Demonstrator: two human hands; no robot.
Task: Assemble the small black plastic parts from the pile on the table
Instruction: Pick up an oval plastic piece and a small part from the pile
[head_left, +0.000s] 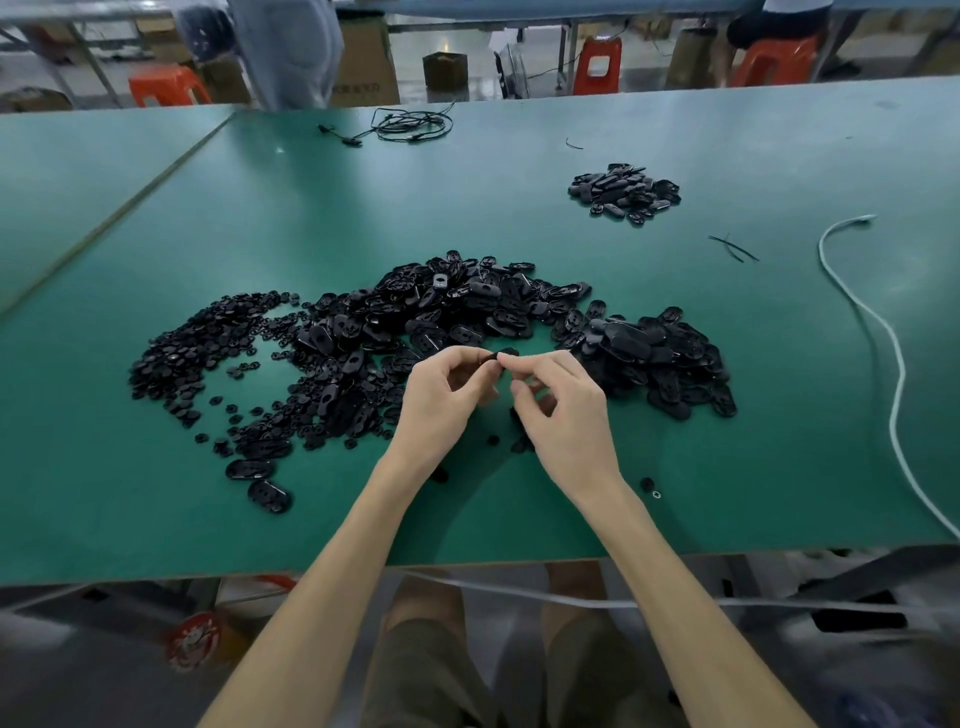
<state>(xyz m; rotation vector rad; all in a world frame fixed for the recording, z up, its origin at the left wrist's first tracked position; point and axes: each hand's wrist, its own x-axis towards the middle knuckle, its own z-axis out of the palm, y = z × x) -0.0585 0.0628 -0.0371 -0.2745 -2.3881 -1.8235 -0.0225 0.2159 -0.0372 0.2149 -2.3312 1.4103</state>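
A wide pile of small black plastic parts lies across the middle of the green table: oval shells in the centre and right, small round pieces at the left. My left hand and my right hand meet just in front of the pile. Both pinch one small black part between their fingertips, held above the table. Most of that part is hidden by my fingers.
A smaller heap of black oval parts sits at the far right. A white cable curves along the right side. A coil of black wire lies at the far edge. Loose black pieces lie near my right wrist.
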